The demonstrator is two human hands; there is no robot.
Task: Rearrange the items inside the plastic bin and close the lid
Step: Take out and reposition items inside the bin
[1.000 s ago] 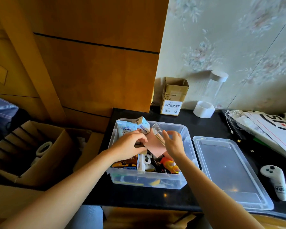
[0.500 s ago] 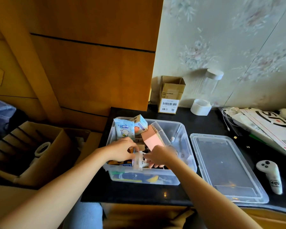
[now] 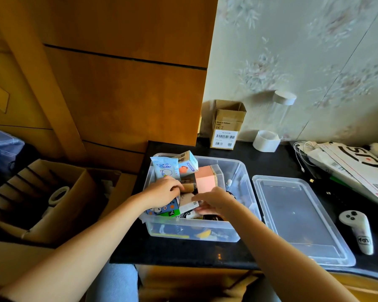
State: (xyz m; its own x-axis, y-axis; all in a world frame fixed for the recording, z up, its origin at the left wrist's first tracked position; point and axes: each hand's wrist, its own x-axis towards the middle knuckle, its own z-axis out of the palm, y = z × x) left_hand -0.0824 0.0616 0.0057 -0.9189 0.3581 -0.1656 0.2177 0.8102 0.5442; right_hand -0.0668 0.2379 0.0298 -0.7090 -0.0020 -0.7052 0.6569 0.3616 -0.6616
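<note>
Bin (image 3: 238, 171) on counter, uncovered; one lid (image 3: 297, 216) flat just right of it, kept clear for sorting. Two hands inside bin: left hand (image 3: 164, 192) curled over small brown box (image 3: 189, 186), apparently steadying; right hand (image 3: 214, 200) pinching white card (image 3: 189, 205), likely repositioning. One pink box (image 3: 205, 180) upright behind. Closing pending.

Two hands are in the clear plastic bin (image 3: 238, 168), the left hand (image 3: 163, 191) and the right hand (image 3: 214, 200), and one lid (image 3: 297, 216) lies beside it on the counter (image 3: 183, 249). Inside I count one pink box (image 3: 204, 182), one blue pouch (image 3: 165, 170) and one small blue-and-white carton (image 3: 189, 163), with the rest too jumbled to count. Round the back it's one brown barcode box (image 3: 227, 125), one white tape roll (image 3: 265, 141), one tall clear jar (image 3: 280, 114), and one white controller (image 3: 358, 229) on the right.
</note>
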